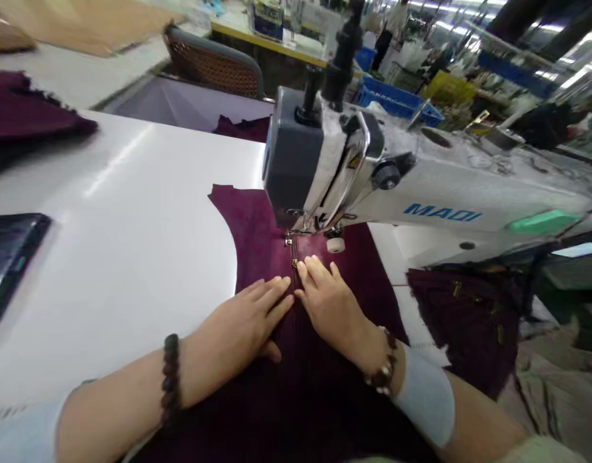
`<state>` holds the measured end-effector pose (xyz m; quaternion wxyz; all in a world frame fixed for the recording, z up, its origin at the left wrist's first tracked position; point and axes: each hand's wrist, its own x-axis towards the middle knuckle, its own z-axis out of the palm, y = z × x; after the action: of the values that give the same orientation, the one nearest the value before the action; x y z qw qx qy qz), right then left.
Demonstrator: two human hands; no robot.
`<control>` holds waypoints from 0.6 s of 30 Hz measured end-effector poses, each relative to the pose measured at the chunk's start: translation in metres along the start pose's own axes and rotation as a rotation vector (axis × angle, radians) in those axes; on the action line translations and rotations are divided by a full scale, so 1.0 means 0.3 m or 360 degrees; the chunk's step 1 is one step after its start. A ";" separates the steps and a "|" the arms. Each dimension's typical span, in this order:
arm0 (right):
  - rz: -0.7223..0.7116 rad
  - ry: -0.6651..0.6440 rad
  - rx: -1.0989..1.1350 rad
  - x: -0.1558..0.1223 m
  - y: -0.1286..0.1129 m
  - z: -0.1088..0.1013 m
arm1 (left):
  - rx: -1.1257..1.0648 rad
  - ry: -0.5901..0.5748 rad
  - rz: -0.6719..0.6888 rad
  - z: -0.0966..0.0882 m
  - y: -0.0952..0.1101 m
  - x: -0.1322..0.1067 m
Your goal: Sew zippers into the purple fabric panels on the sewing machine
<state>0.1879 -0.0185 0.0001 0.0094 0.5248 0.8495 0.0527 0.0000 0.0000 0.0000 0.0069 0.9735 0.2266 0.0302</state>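
Observation:
A dark maroon fabric piece [257, 225] lies under the head of a sewing machine [324, 167]. Its zipper [295, 262], with a small gold-coloured pull, runs up to the presser foot [288, 242]. My left hand [250, 318] rests flat on the cloth left of the zipper, fingers stretched toward the foot. To the right of the zipper, my right hand [329, 299] presses on the same cloth with its fingers extended, fingertips close to the zipper pull. Neither hand grips the fabric. The needle point is too small to make out.
More maroon pieces with gold-coloured zipper pulls [469, 321] lie at the right. Another maroon piece [30, 109] is at the far left, above a dark phone-like device [11, 251]. A chair [213, 61] stands behind the white table [146, 225]. Blue crate [392, 96] sits beyond the machine.

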 end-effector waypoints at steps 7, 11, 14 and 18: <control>0.0038 0.0019 0.0070 0.049 0.013 -0.002 | -0.0022 0.0090 0.0002 0.008 -0.044 0.027; 0.0062 0.0038 0.0066 0.073 0.022 -0.001 | -0.0022 0.0127 0.0011 0.006 -0.068 0.036; 0.0084 0.0047 0.0069 0.086 0.026 -0.001 | -0.0025 0.0112 0.0016 -0.001 -0.085 0.046; 0.0095 0.0045 0.0110 0.106 0.039 -0.013 | -0.0025 0.0076 0.0026 -0.010 -0.099 0.056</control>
<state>0.1837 0.0146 0.0064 -0.0222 0.5492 0.8348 0.0311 0.0017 0.0340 0.0030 0.0090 0.9743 0.2184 0.0552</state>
